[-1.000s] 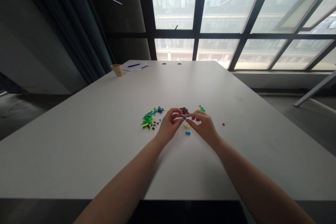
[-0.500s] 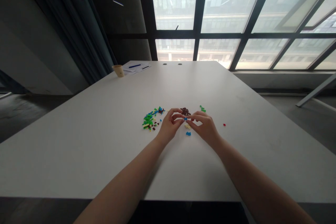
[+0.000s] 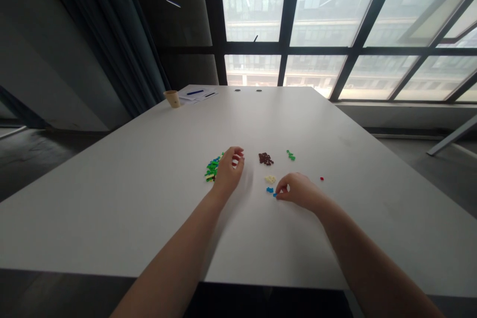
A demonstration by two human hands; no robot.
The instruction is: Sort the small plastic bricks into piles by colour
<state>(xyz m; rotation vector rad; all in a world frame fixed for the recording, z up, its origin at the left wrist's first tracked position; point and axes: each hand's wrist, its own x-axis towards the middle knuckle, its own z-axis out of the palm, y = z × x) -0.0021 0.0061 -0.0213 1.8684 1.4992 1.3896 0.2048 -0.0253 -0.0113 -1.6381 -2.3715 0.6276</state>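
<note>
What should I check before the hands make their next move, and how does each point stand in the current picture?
1. Right hand has a grip on the small blue brick: ok, pinched at the fingertips.
2. That brick is apart from the blue bricks beside it: cannot tell; they look very close.
3. Left hand is free of bricks: cannot tell; its curled fingers hide this.
4. Mixed brick pile is fully visible: not ok; the left hand covers part.
5. Dark brown bricks are apart from the green bricks: ok.
6. Beige cup is away from both hands: ok, well beyond them.
</note>
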